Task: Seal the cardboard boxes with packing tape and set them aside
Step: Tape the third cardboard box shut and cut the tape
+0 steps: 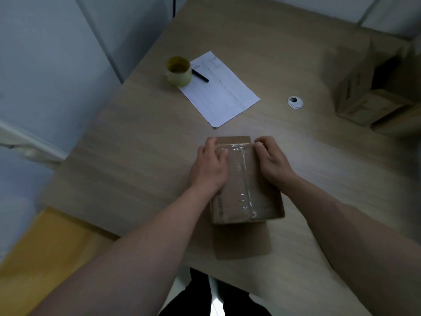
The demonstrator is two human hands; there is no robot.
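Observation:
A small cardboard box (257, 192) stands on the wooden table (141, 156) in front of me, with a strip of clear tape along its top seam and another strip across the far edge. My left hand (209, 166) lies on the box's left side, fingers pressing the cross strip down. My right hand (271, 158) is at the right side, its curled fingers pinching the tape's right end at the far corner. The roll of packing tape (178, 70) stands at the far left of the table, apart from both hands.
A printed sheet of paper (225, 92) lies beyond the box with a black pen (200, 76) on it. A white cable grommet (295, 102) sits to the right. Larger cardboard boxes (369, 87) stand at the far right. Wall panels rise on the left.

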